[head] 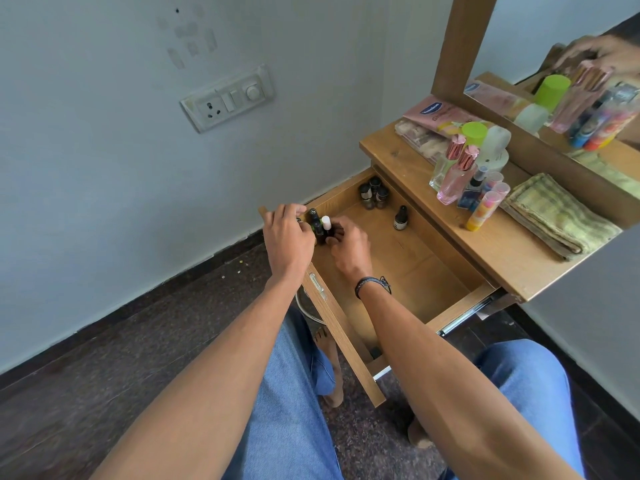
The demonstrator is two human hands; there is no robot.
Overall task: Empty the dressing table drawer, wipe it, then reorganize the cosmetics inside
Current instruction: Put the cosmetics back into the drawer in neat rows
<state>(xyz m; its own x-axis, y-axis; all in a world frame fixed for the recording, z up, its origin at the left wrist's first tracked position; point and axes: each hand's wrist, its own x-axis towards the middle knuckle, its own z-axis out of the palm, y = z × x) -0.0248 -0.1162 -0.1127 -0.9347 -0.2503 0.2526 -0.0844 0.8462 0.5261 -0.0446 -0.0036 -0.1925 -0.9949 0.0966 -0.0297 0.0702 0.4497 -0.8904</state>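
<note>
Drawer point(415, 265) stands pulled out from dressing table point(512, 258), wooden, viewed from above by a seated person.

Count inside drawer:
- Small dark bottles point(372, 195), clustered in the back corner on the wall side, just under the tabletop edge. Four, as near as the cluster allows.
- One dropper bottle point(401, 218), upright, alone, apart from the cluster, also near the back.
- Two bottles between the hands, in the wall-side corner by the drawer front: black-capped bottle point(313, 220) and white-capped bottle point(326, 224), upright, side by side, touching.
- A small dark item under the left fingers, too hidden to identify.

Count on tabletop:
- One pink tube point(438, 112), lying flat.
- One clear box point(414, 135).
- One green-capped bottle point(473, 130).
- One white container point(493, 150).
- Two perfume bottles point(457, 176) with pink caps.
- One dark spray bottle point(471, 190).
- Three clear-capped tubes point(483, 211).
- One folded cloth point(554, 216).

Mirror point(536, 36) behind repeats several of these.

Hands: both arms reach forward, hands close together over that front corner. Left hand point(287, 233) is back-up, fingers curled at the corner rim beside the black-capped bottle; whether it grips anything cannot be told. Right hand point(346, 245) is knuckles-up, fingers and thumb curled round the lower body of the white-capped bottle. Dark cord bracelet point(370, 285) on right wrist.
</note>
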